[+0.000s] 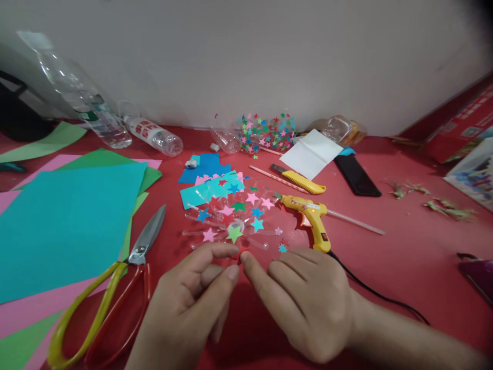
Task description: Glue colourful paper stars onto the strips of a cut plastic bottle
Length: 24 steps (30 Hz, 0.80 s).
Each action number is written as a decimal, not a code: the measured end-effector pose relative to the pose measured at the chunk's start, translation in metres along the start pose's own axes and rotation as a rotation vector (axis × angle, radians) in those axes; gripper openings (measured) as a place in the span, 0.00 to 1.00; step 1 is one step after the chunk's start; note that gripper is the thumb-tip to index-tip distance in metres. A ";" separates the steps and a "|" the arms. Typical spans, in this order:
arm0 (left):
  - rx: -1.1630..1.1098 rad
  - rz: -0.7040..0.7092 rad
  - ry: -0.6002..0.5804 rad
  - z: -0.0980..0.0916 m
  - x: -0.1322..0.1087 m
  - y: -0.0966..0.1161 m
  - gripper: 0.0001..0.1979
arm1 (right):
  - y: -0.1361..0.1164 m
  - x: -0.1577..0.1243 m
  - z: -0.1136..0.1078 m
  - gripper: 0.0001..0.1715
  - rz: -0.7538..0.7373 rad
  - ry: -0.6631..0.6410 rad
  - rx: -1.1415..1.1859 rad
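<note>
Pinching 1 red star [243,253], left hand [188,308] meets forefinger of splayed right hand [311,303].

No legible text or labels.

On the red table [385,267], the clear plastic piece with paper stars [239,218] lies in the middle. The stack of coloured paper sheets [65,221] is at its left, and the yellow-handled scissors [115,288] lie partly on that stack's right edge. The yellow glue gun [314,221] lies just right of the piece, with the yellow utility knife [302,180] behind it. The left hand [188,303] and the right hand [308,303] rest in front.
</note>
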<state>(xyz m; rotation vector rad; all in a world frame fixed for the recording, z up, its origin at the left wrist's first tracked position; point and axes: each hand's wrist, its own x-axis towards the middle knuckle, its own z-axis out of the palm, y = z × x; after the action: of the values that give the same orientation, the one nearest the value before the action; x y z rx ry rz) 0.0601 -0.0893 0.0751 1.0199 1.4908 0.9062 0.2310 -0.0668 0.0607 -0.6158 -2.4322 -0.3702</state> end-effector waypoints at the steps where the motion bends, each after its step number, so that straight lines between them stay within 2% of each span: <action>1: -0.028 -0.031 0.010 0.001 -0.001 0.001 0.17 | 0.000 0.000 0.000 0.20 -0.001 -0.002 -0.003; 4: -0.102 -0.116 -0.045 -0.001 0.001 0.000 0.19 | -0.001 -0.001 0.000 0.20 0.001 -0.005 -0.008; 8: -0.108 -0.101 -0.158 -0.008 0.008 -0.010 0.19 | -0.003 -0.002 0.000 0.20 0.008 -0.017 0.002; 15: -0.103 -0.034 -0.117 -0.013 0.005 -0.014 0.14 | -0.005 -0.001 0.000 0.20 -0.006 0.001 0.000; 24: -0.180 -0.046 -0.155 -0.011 0.010 -0.015 0.11 | -0.006 -0.003 0.002 0.20 -0.002 0.032 -0.033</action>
<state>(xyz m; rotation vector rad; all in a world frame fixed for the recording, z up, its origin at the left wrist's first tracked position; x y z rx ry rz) 0.0462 -0.0852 0.0597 0.8994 1.2749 0.8907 0.2287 -0.0723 0.0564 -0.6169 -2.4007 -0.4187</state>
